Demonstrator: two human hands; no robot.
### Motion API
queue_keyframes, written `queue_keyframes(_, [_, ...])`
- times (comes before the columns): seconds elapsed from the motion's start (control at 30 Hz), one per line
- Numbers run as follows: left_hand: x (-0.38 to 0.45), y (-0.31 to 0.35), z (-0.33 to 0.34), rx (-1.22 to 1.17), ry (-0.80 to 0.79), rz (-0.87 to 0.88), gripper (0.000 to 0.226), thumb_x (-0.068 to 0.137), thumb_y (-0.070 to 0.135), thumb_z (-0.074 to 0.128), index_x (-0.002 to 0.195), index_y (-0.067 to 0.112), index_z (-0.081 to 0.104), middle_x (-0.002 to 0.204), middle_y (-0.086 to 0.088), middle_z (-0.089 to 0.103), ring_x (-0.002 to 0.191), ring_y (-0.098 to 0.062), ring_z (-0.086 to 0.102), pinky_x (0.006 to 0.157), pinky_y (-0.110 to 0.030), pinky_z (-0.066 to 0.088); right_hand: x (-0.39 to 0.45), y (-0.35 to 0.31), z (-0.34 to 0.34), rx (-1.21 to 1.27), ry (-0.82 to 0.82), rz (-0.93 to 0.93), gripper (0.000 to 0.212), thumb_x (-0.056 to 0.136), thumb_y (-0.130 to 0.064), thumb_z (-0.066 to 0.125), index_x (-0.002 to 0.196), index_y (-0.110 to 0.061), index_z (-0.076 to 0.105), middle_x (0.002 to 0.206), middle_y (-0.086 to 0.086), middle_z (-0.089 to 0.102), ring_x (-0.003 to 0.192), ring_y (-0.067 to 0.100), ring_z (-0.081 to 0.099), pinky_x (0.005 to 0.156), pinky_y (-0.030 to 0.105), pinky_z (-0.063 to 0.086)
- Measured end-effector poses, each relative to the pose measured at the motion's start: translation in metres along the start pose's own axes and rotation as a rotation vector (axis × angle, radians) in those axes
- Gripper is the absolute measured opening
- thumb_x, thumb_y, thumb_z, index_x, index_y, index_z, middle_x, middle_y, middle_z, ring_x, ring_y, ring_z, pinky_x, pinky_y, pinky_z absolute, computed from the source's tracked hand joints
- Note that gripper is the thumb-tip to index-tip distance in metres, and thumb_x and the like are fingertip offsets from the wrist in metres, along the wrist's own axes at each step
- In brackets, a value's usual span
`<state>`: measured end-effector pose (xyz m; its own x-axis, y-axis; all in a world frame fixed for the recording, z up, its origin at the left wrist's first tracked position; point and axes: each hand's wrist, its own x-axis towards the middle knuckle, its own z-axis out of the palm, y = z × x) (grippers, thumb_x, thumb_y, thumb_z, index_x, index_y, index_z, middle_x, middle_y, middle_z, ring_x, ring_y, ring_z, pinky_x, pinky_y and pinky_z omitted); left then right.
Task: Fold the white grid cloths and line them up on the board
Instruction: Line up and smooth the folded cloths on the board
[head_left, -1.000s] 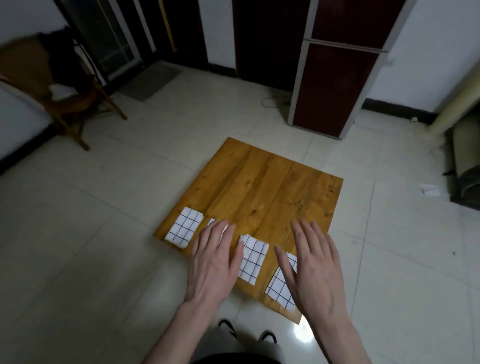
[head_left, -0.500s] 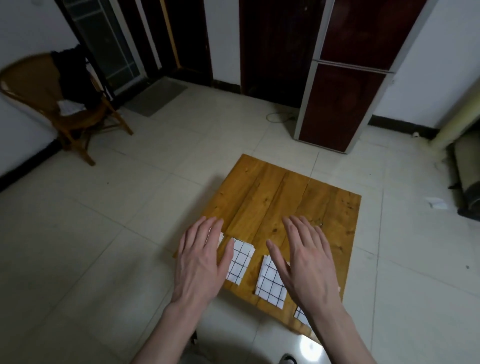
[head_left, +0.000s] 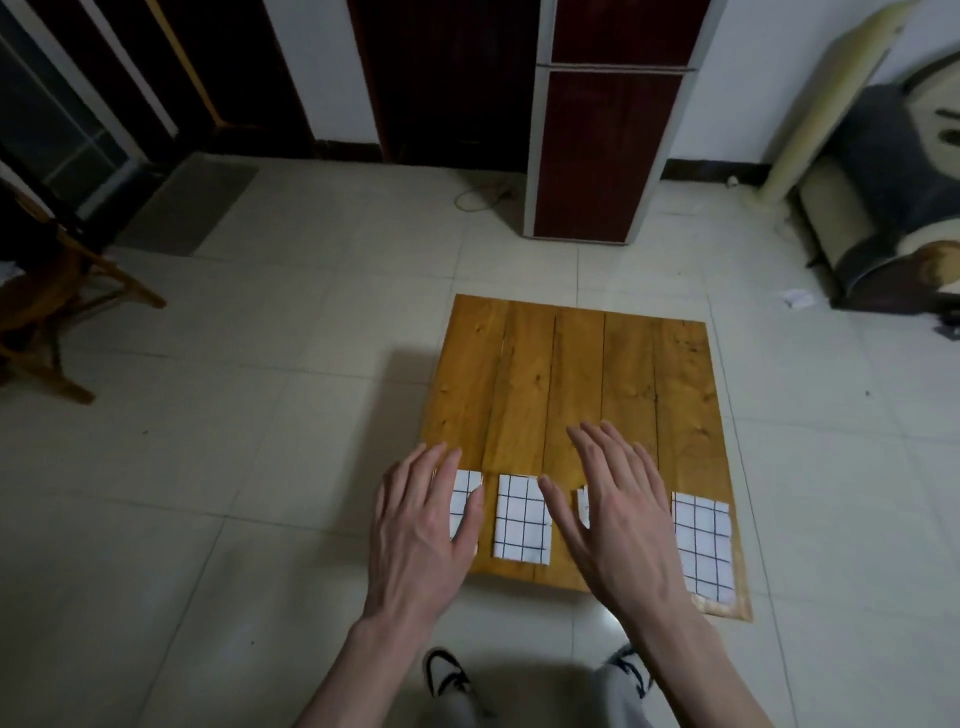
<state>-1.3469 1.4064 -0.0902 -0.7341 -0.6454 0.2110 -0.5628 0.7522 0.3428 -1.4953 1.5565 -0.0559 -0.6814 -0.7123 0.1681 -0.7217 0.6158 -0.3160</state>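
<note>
A wooden board (head_left: 571, 374) lies on the tiled floor. Several folded white grid cloths sit in a row along its near edge. The leftmost cloth (head_left: 462, 493) is partly under my left hand (head_left: 421, 525), which hovers flat with fingers apart. A second cloth (head_left: 522, 517) lies fully in view between my hands. My right hand (head_left: 618, 514), also flat and spread, hides most of a third cloth (head_left: 583, 501). The rightmost cloth (head_left: 701, 545) lies by the board's right corner. Neither hand holds anything.
A dark red cabinet (head_left: 602, 156) stands behind the board. A wooden chair (head_left: 47, 306) is at the far left. A rolled mat and bulky items (head_left: 883, 208) fill the right side. My shoes (head_left: 447, 675) show at the bottom. A paper scrap (head_left: 797, 299) lies on the floor.
The view has swung, so the board now appears square-on instead of angled. Both hands stay spread above the row of cloths; the rightmost cloth is now uncovered.
</note>
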Motion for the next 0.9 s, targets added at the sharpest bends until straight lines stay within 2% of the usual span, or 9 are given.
queue_keyframes(0.13, [0.001,-0.016,0.008,-0.022,-0.039,0.042,0.055,0.107,0.050,0.038,0.144,0.015,0.058,0.144,-0.005,0.061,0.138,-0.023,0.052,0.115,-0.040,0.038,-0.005,-0.017,0.007,-0.016,-0.019,0.018,0.065,0.106,-0.061,0.038,0.154,-0.018,0.045,0.158,0.002,0.050,0.152,0.018,0.037,0.127,0.041,0.021])
queue_keyframes(0.27, [0.004,-0.021,0.016,-0.050,-0.069,0.043,0.053,0.107,0.048,0.039,0.144,0.015,0.058,0.146,-0.005,0.059,0.140,-0.022,0.050,0.116,-0.039,0.038,-0.004,-0.017,0.018,-0.004,-0.035,0.024,0.065,0.106,-0.059,0.042,0.156,-0.018,0.043,0.160,0.000,0.047,0.153,0.016,0.033,0.128,0.037,0.016])
queue_keyframes(0.5, [0.005,-0.031,0.035,-0.072,-0.079,-0.045,0.048,0.108,0.043,0.043,0.144,0.016,0.057,0.147,-0.003,0.058,0.140,-0.020,0.049,0.116,-0.042,0.042,-0.005,-0.005,0.057,0.089,-0.117,0.009,0.066,0.105,-0.057,0.044,0.157,-0.016,0.040,0.159,0.003,0.047,0.152,0.019,0.036,0.125,0.043,0.028])
queue_keyframes(0.67, [0.005,-0.047,0.059,-0.087,-0.153,-0.076,0.052,0.109,0.048,0.038,0.147,0.018,0.055,0.149,-0.001,0.056,0.140,-0.018,0.048,0.115,-0.041,0.043,-0.008,-0.005,0.091,0.088,-0.162,0.046,0.066,0.106,-0.059,0.040,0.156,-0.016,0.041,0.158,0.003,0.049,0.150,0.021,0.040,0.124,0.044,0.029])
queue_keyframes(0.9, [0.017,-0.085,0.083,-0.083,-0.216,-0.031,0.051,0.109,0.048,0.037,0.147,0.019,0.054,0.150,-0.002,0.056,0.139,-0.019,0.049,0.115,-0.039,0.042,0.001,-0.024,0.141,0.067,-0.221,0.058,0.068,0.106,-0.060,0.036,0.156,-0.015,0.043,0.157,0.005,0.051,0.147,0.022,0.045,0.122,0.048,0.034])
